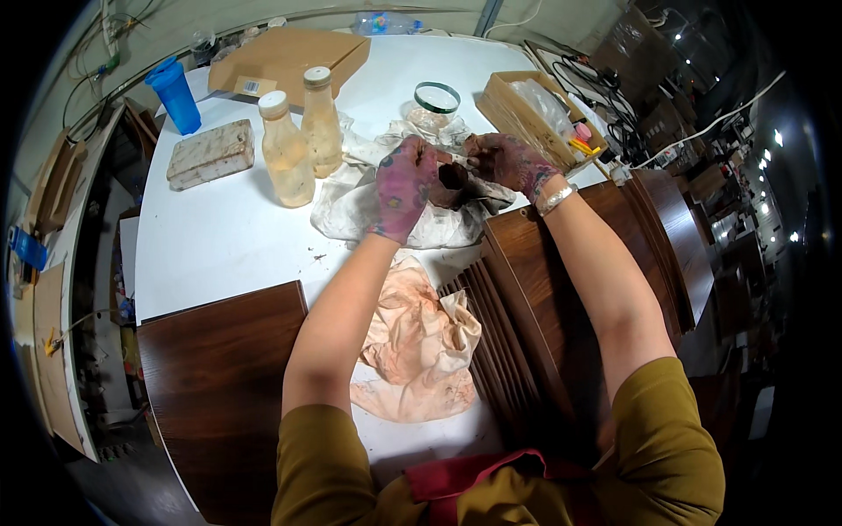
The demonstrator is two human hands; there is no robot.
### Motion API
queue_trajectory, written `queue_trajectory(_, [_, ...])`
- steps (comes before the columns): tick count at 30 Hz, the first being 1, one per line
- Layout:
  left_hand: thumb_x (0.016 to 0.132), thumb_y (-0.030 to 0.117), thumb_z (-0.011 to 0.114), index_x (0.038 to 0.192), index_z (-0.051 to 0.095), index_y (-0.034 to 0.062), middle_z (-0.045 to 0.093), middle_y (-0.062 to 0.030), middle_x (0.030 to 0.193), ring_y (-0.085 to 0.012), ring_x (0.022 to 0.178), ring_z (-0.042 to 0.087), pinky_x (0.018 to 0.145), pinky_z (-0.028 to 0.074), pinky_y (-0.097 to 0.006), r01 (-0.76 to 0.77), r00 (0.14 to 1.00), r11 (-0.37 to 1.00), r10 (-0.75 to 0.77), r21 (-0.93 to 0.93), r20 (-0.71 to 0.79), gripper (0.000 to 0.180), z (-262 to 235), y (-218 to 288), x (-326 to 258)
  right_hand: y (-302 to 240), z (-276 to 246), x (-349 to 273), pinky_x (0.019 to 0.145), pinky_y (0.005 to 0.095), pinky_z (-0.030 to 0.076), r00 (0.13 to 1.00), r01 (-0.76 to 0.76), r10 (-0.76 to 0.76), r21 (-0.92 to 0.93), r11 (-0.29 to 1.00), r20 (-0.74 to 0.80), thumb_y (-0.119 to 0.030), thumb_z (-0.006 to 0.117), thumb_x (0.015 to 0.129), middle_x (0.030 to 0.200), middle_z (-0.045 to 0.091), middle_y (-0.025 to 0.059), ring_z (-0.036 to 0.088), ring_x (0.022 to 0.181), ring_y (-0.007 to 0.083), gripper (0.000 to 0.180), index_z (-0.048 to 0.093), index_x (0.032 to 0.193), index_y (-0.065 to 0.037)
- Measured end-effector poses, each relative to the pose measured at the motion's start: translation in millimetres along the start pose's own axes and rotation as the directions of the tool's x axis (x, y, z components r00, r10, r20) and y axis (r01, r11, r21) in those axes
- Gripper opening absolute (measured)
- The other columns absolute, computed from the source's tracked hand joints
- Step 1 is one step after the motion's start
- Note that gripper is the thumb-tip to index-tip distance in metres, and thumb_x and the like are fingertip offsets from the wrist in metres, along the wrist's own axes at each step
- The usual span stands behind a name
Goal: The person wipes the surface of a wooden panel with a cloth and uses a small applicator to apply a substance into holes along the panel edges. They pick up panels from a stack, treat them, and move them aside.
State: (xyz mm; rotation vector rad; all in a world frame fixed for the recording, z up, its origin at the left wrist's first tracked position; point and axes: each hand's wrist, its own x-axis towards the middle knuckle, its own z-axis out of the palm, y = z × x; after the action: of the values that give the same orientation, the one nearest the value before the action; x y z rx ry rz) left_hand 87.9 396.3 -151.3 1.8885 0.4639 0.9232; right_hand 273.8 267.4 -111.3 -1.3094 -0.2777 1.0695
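Note:
Both my hands wear thin patterned gloves stained pinkish purple, and they meet over a crumpled white cloth (351, 215) on the table. My left hand (403, 188) is closed, its fingertips bent toward the right hand. My right hand (510, 165) is closed too, with fingers pinched together. Between them shows a small pale piece; I cannot make out what it is or which hand grips it. Just below sits a dark brown, hollow round thing (453, 178), like a small pot, partly hidden by the left hand. Nearer me lies a pinkish, stained cloth (412, 337).
Two white-capped bottles (288, 162) of cloudy liquid stand left of my hands, near a wrapped block (210, 155) and a blue cup (175, 96). Behind are a cardboard box (303, 57) and a green-rimmed jar (437, 98). Dark wood panels (219, 377) lie at both sides; an open carton (535, 114) stands right.

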Motion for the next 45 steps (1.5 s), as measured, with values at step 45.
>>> queue_trajectory(45, [0.102, 0.016, 0.053, 0.101, 0.061, 0.0012, 0.063, -0.0058, 0.089, -0.0168, 0.075, 0.061, 0.062, 0.053, -0.029, 0.391, 0.792, 0.104, -0.544, -0.914, 0.277, 0.017, 34.1, -48.6, -23.8, 0.3, -4.8, -7.0, 0.079, 0.0407, 0.055, 0.975, -0.210, 0.218, 0.161, 0.964, -0.039, -0.008, 0.055, 0.096, 0.093, 0.065, 0.0110, 0.065, 0.087, 0.0265, 0.013, 0.060, 0.106, -0.001])
